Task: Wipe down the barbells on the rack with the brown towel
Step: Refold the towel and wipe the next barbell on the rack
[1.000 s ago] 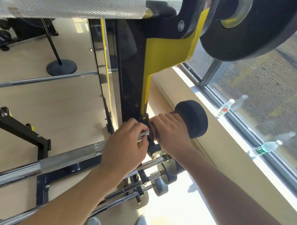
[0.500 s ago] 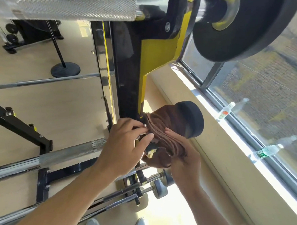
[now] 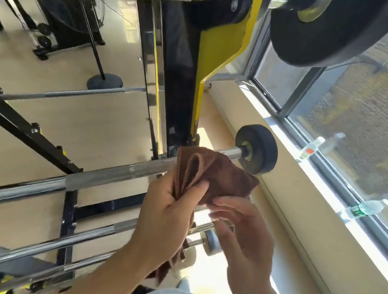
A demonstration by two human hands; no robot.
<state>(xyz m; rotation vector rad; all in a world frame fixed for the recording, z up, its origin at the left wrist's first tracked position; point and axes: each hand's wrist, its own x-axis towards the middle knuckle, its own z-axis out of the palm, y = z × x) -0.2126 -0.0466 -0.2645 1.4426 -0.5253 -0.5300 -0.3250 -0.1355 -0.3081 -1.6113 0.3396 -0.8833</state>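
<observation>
Left hand (image 3: 164, 214) grips the brown towel (image 3: 212, 176) beside the middle barbell (image 3: 112, 177); right hand (image 3: 245, 232) loose, empty. Lower bars look unwiped.

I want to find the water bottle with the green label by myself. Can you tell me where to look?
Start at the big window on the right and follow its pale sunlit sill towards you. Two clear plastic bottles lie there. The nearer, lower one is the clear bottle with the green label; the smaller bottle farther along has a red and white label.
</observation>
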